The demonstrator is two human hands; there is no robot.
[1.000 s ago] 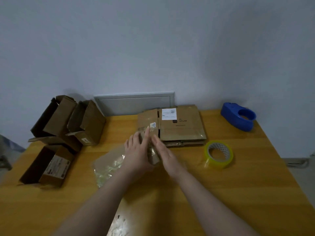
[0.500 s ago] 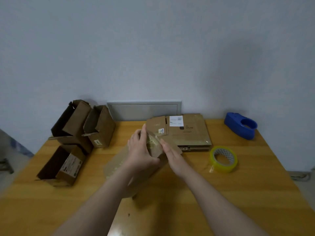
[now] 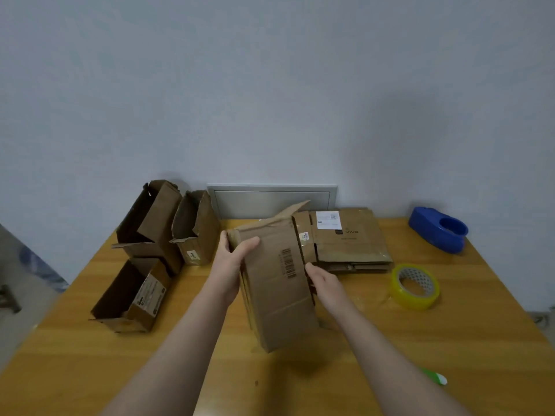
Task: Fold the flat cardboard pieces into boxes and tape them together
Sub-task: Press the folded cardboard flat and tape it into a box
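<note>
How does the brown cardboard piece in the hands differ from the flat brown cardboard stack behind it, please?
The cardboard piece is tilted up, gripped by left hand and right hand; the cardboard stack lies flat on the table. The piece shows a barcode, the stack a white label. Both are brown.

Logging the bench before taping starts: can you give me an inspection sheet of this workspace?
Surface: wooden table.
Job's things: cardboard piece held tilted above the table; flat cardboard stack behind it; three folded boxes at left; tape roll and blue dispenser at right.
Clutter: green-and-white object by the right forearm, partly hidden.
Hands: left hand grips the piece's top left corner; right hand holds its right edge.
Cables: nothing seen.
Surroundings: grey wall, metal panel behind the table.
</note>
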